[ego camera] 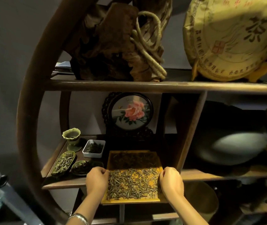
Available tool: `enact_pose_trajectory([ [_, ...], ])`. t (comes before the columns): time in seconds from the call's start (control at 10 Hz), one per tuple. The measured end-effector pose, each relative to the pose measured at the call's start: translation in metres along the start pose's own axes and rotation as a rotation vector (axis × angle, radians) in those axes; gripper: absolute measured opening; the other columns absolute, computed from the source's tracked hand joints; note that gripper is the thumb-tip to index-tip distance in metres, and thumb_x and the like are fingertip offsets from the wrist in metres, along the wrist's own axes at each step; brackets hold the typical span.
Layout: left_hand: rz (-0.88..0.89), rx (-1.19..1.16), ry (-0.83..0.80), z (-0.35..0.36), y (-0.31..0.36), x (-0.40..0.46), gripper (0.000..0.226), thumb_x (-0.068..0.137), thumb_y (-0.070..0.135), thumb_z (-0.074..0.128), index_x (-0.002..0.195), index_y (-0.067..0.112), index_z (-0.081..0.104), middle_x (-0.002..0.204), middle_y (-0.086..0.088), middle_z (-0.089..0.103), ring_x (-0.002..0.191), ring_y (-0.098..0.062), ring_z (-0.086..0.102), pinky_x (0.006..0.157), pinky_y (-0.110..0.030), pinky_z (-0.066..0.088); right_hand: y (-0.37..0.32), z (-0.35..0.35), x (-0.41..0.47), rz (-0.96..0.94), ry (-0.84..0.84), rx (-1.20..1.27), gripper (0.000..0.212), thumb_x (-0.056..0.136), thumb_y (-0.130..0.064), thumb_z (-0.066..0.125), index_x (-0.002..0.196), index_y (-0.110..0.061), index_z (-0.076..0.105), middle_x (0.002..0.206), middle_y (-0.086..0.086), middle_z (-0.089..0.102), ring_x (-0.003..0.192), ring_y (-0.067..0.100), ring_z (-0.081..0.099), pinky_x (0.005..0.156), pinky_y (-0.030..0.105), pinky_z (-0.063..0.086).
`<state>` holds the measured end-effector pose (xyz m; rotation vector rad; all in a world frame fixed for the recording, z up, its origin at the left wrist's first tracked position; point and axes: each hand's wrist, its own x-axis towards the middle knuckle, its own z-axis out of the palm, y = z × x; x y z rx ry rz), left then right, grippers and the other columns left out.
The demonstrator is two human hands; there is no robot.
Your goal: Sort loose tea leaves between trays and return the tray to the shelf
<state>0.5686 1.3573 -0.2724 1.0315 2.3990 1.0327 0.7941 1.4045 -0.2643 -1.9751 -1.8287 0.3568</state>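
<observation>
Square yellow tray, wispy leaves

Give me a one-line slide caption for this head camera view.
Both hands, left hand and right hand, grip a yellow tray of tea leaves at the shelf edge.

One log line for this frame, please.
phase: shelving | left hand: grips tray left edge | right hand: grips right edge | tray: partly on shelf, leaves inside
</observation>
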Motion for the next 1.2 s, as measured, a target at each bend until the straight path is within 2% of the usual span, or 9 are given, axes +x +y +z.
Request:
enact_pose_trajectory([
  [0.2,-0.002,0.035,-0.019,0.002,0.006,0.006,0.014,0.089,0.021,0.065,0.087,0.01,0.073,0.068,0.005,0.055,0.061,-0.008,0.045,0.045,-0.017,0.028,-0.002,0.011,0.008,-0.003,-0.014,-0.078,0.019,0.097,-0.019,0.05,0.107,-0.012,0.064,0.104,0.004,0.064,0.092,0.019,0.067,0.077,0.028,0.057],
  [0.3,-0.028,0.046,-0.025,0.001,0.013,0.01,0.009,0.089,0.019,0.064,0.083,0.013,0.065,0.073,0.001,0.054,0.067,-0.014,0.048,0.052,-0.024,0.035,-0.006,0.014,0.012,-0.018,-0.011,-0.115,0.017,0.095,-0.013,0.053,0.108,-0.013,0.064,0.104,0.004,0.064,0.092,0.019,0.068,0.078,0.03,0.058],
  [0.4,-0.036,0.048,-0.022,0.002,0.017,0.013,0.009,0.088,0.015,0.064,0.085,0.007,0.065,0.076,-0.003,0.054,0.071,-0.019,0.049,0.061,-0.029,0.038,-0.01,0.015,0.018,-0.029,-0.013,-0.144,0.016,0.094,-0.011,0.053,0.107,-0.011,0.063,0.106,0.005,0.065,0.095,0.02,0.068,0.079,0.031,0.058],
  [0.6,0.016,0.029,0.011,0.0,0.012,0.013,0.03,0.088,0.016,0.062,0.062,0.016,0.047,0.065,0.001,0.051,0.057,-0.012,0.046,0.045,-0.024,0.029,-0.008,0.013,0.022,-0.077,-0.012,-0.173,0.017,0.096,-0.013,0.05,0.106,-0.011,0.063,0.107,0.006,0.064,0.097,0.02,0.066,0.082,0.031,0.057],
  [0.7,0.068,0.088,0.044,-0.011,0.011,0.01,0.023,0.089,0.023,0.059,0.069,0.014,0.055,0.066,0.003,0.051,0.059,-0.014,0.046,0.046,-0.026,0.03,-0.01,0.007,0.016,-0.145,0.019,-0.199,0.019,0.097,-0.016,0.047,0.11,-0.012,0.06,0.111,0.005,0.06,0.102,0.02,0.061,0.079,0.029,0.055],
  [0.8,0.127,0.139,0.048,-0.026,0.015,0.004,0.017,0.09,0.029,0.054,0.084,0.016,0.065,0.078,0.002,0.06,0.071,-0.018,0.053,0.058,-0.028,0.037,-0.015,-0.004,0.007,-0.227,0.038,-0.248,0.018,0.096,-0.018,0.048,0.112,-0.015,0.056,0.114,0.002,0.055,0.106,0.018,0.056,0.077,0.026,0.053],
  [1.0,0.307,0.165,0.044,-0.059,0.025,-0.016,0.017,0.091,0.031,0.052,0.087,0.023,0.066,0.081,0.005,0.065,0.072,-0.013,0.057,0.058,-0.029,0.041,-0.032,-0.035,-0.02,-0.394,0.056,-0.282,0.019,0.095,-0.023,0.046,0.112,-0.017,0.053,0.114,0.002,0.052,0.105,0.017,0.052,0.077,0.025,0.051],
  [1.1,0.462,0.204,-0.002,-0.072,0.03,-0.029,0.018,0.09,0.034,0.051,0.092,0.024,0.066,0.088,0.006,0.064,0.081,-0.013,0.062,0.062,-0.028,0.047,-0.038,-0.052,-0.04,-0.463,0.093,-0.242,0.033,0.098,-0.039,0.034,0.113,-0.018,0.054,0.114,0.002,0.055,0.102,0.018,0.053,0.081,0.027,0.049],
  [1.2,0.649,0.275,-0.114,-0.087,0.034,-0.042,0.036,0.089,0.042,0.053,0.121,0.026,0.059,0.117,0.004,0.061,0.109,-0.014,0.057,0.079,-0.026,0.047,-0.044,-0.069,-0.059,-0.544,0.076,-0.248,0.051,0.097,-0.049,0.027,0.131,-0.017,0.048,0.127,0.004,0.054,0.114,0.021,0.05,0.095,0.033,0.044],
])
